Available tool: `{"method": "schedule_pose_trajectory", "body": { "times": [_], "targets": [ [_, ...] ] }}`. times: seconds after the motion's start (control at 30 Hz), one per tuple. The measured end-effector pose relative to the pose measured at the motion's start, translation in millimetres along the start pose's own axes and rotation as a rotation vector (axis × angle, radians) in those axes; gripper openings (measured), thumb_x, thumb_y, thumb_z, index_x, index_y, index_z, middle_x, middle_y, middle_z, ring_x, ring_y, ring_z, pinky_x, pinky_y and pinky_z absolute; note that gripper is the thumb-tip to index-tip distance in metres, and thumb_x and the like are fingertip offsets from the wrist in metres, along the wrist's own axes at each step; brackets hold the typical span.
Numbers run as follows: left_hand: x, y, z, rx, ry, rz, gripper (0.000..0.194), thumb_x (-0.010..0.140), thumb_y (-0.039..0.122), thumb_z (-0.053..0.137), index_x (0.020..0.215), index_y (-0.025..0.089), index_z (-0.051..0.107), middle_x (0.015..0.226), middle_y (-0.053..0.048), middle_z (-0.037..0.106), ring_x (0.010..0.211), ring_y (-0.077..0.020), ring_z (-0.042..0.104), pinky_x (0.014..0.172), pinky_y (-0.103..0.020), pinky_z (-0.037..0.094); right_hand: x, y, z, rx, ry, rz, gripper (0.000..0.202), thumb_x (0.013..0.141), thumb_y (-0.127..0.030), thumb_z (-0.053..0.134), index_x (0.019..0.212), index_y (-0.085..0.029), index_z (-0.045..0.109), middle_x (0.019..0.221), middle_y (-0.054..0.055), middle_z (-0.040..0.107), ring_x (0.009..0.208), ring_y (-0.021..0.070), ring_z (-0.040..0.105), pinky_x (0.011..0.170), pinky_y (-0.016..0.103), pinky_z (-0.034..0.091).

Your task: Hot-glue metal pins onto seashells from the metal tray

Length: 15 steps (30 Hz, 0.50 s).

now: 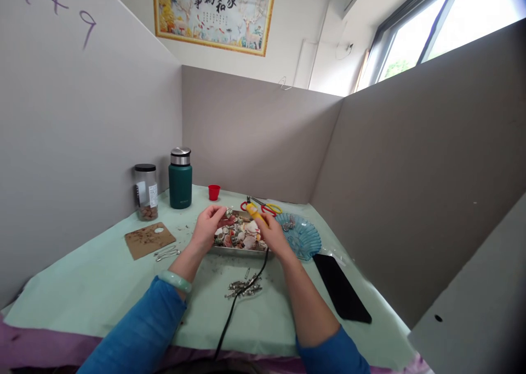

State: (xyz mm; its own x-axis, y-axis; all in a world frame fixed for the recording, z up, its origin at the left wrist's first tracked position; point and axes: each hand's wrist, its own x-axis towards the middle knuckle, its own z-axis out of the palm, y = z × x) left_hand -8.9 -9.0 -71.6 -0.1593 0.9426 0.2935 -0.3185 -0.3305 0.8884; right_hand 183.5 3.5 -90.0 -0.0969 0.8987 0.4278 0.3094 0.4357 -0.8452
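Observation:
My left hand (209,226) is closed in a pinch above the tray's left side, on a small silvery-whitish piece (229,212) too small to name. In my right hand (273,234) is a yellow hot glue gun (255,214), its tip pointing up and left toward the small piece. A black cord (234,303) runs from beneath my right hand to the table's front edge. Below both hands lies a metal tray (238,251) filled with shells (249,237). Nearer me is a pile of small silvery metal clips (243,287), with the cord crossing over it.
At right are a blue scalloped plate (308,237) holding small silvery pieces and a black phone (343,289). Scissors (271,207) and a red cup (213,192) sit behind. Leftward stand a green thermos (179,182), a jar (146,193) and a brown board (143,242). Partitions (263,133) enclose the table.

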Motion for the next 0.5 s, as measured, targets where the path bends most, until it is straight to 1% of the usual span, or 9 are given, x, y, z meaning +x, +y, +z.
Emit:
{"method": "schedule_pose_trajectory", "body": {
  "times": [0.03, 0.1, 0.17, 0.23, 0.37, 0.5],
  "targets": [
    [0, 0, -0.2, -0.005, -0.002, 0.000, 0.033, 0.066, 0.040, 0.072, 0.078, 0.014, 0.057, 0.071, -0.001, 0.064, 0.070, -0.0175, 0.067, 0.074, -0.035, 0.055, 0, -2, -1, 0.163, 0.022, 0.027, 0.034, 0.083, -0.047, 0.052, 0.100, -0.019, 0.056, 0.065, -0.002, 0.055, 0.058, 0.0135, 0.052, 0.058, 0.026, 0.043],
    [-1, 0, 0.2, -0.011, -0.015, -0.004, 0.034, 0.067, 0.041, 0.072, 0.079, 0.014, 0.057, 0.070, -0.001, 0.064, 0.071, -0.0174, 0.067, 0.074, -0.034, 0.055, -1, -7, -1, 0.436, 0.012, 0.055, 0.039, 0.078, -0.050, 0.058, 0.101, -0.019, 0.054, 0.056, -0.007, 0.044, 0.048, 0.0104, 0.043, 0.051, 0.024, 0.041],
    [-3, 1, 1.9, -0.002, -0.040, -0.013, 0.035, 0.067, 0.042, 0.073, 0.078, 0.014, 0.056, 0.071, 0.000, 0.064, 0.070, -0.0166, 0.067, 0.073, -0.033, 0.055, -4, -11, 2, 0.578, -0.031, 0.053, 0.043, 0.073, -0.047, 0.065, 0.103, -0.018, 0.054, 0.053, -0.009, 0.039, 0.044, 0.0086, 0.038, 0.049, 0.024, 0.039],
    [-6, 2, 4.7, 0.022, -0.082, -0.028, 0.036, 0.066, 0.043, 0.074, 0.078, 0.014, 0.056, 0.072, 0.000, 0.064, 0.068, -0.0155, 0.066, 0.072, -0.032, 0.055, -7, -14, 6, 0.608, -0.036, 0.050, 0.043, 0.071, -0.043, 0.068, 0.103, -0.017, 0.056, 0.051, -0.010, 0.040, 0.043, 0.0078, 0.036, 0.047, 0.023, 0.037],
    [-14, 1, 11.4, 0.101, -0.225, -0.068, 0.038, 0.066, 0.046, 0.074, 0.077, 0.014, 0.055, 0.070, 0.001, 0.062, 0.064, -0.0150, 0.065, 0.069, -0.032, 0.055, -10, -15, 15, 0.578, 0.042, 0.023, 0.038, 0.068, -0.037, 0.070, 0.097, -0.018, 0.056, 0.059, -0.007, 0.049, 0.044, 0.0069, 0.041, 0.046, 0.021, 0.035],
    [-18, -4, 14.9, 0.166, -0.308, -0.090, 0.040, 0.066, 0.049, 0.074, 0.077, 0.015, 0.055, 0.070, 0.002, 0.060, 0.062, -0.0147, 0.064, 0.067, -0.031, 0.054, -10, -15, 19, 0.587, 0.033, 0.007, 0.035, 0.067, -0.033, 0.070, 0.095, -0.018, 0.055, 0.065, -0.006, 0.053, 0.045, 0.0062, 0.043, 0.045, 0.021, 0.036]
  ]
}}
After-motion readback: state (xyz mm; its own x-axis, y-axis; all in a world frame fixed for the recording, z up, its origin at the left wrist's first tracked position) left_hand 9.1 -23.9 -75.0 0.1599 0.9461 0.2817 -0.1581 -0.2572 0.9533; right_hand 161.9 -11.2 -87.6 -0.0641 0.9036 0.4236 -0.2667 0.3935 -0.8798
